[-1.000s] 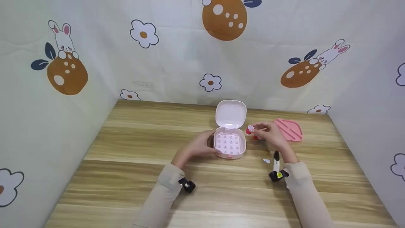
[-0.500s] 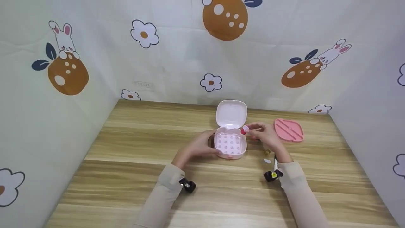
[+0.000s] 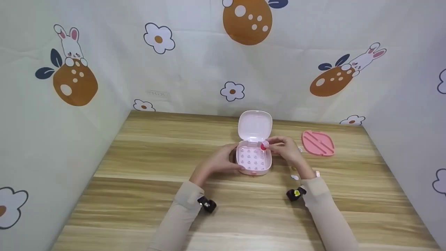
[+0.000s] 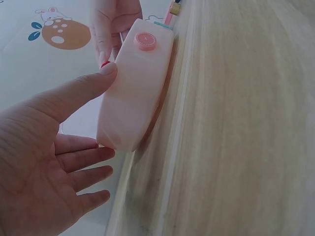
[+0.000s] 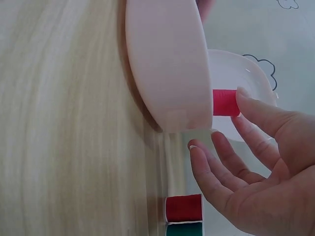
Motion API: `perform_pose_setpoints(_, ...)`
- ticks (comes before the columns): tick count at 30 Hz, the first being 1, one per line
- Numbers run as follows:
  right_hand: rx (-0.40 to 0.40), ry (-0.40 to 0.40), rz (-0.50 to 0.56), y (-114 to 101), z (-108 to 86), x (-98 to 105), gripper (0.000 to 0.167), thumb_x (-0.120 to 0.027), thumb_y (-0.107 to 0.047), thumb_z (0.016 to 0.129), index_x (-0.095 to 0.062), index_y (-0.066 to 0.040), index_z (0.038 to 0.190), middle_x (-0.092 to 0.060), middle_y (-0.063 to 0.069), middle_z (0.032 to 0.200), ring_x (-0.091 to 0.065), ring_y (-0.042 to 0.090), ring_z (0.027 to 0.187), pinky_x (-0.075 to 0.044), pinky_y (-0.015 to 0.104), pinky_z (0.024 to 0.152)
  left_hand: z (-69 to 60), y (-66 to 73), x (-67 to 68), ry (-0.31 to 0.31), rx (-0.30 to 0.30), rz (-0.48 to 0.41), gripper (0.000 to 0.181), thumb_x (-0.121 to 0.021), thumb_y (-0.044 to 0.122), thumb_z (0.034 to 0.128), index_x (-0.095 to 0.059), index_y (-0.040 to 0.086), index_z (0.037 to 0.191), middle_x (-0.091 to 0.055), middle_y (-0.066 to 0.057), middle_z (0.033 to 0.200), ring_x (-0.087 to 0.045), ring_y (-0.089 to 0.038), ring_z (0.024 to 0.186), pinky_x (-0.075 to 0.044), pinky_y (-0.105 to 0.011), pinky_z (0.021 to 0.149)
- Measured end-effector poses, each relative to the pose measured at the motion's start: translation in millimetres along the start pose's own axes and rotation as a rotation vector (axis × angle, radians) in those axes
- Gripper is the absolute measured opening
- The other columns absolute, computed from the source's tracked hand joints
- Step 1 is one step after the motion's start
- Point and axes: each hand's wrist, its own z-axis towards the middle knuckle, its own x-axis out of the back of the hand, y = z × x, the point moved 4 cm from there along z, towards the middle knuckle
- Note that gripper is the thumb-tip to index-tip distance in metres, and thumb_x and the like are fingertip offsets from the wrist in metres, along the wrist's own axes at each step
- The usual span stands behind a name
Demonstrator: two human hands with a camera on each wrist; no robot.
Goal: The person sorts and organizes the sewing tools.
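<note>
A pale pink sewing box [image 3: 254, 172] stands on the table with its lid [image 3: 255, 124] tipped back and rows of small pegs inside. My left hand [image 3: 221, 158] holds the box by its left side, thumb at the front corner. Between thumb and finger, my right hand [image 3: 286, 150] pinches a pinkish-red spool of thread [image 5: 225, 102] over the box's back right corner. Part of the spool is hidden behind the box wall in the right wrist view. A darker red spool [image 5: 184, 208] and a green spool [image 5: 184, 229] are near the box's right side.
A coral-pink tray [image 3: 317, 143] with diagonal slots lies to the right of the box. A small white piece [image 3: 294, 177] is on the wooden table [image 3: 156, 146] by my right wrist. Printed cloth walls [image 3: 195, 69] surround the table.
My right hand has moved left with the spool, from beside the box to over its back right corner. My left hand and the box have stayed put.
</note>
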Motion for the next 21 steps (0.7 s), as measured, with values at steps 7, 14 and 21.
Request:
perform_pose_setpoints(7,0.015,0.028,-0.065,2,0.0,-4,0.032,-0.075,-0.006,0.095,-0.070,0.013,0.120,-0.070,0.017,0.111,-0.067,0.009,0.089,-0.060,0.018,0.079,-0.8,0.1,-0.1,0.002,0.010,0.011,0.089,-0.088,0.021,0.0827,-0.045,-0.001,0.158,-0.058,-0.021,0.151,-0.053,-0.034,0.142,-0.038,-0.047,0.124)
perform_pose_setpoints(14,0.065,0.031,-0.140,4,1.0,-7,0.029,-0.075,-0.004,0.094,-0.072,0.014,0.116,-0.074,0.026,0.114,-0.068,0.007,0.089,-0.055,0.015,0.077,-0.5,-0.9,-0.7,-0.001,0.023,0.005,0.088,-0.088,0.019,0.0836,-0.044,-0.001,0.158,-0.057,-0.021,0.152,-0.052,-0.035,0.143,-0.037,-0.046,0.125)
perform_pose_setpoints(21,0.061,0.069,-0.185,7,2.4,-11,0.024,-0.074,0.002,0.092,-0.074,0.012,0.114,-0.074,0.027,0.116,-0.072,0.022,0.096,-0.056,0.015,0.077,-0.8,0.0,-0.3,0.001,0.028,-0.004,0.086,-0.088,0.019,0.0839,-0.046,-0.002,0.156,-0.057,-0.021,0.151,-0.052,-0.034,0.143,-0.037,-0.046,0.125)
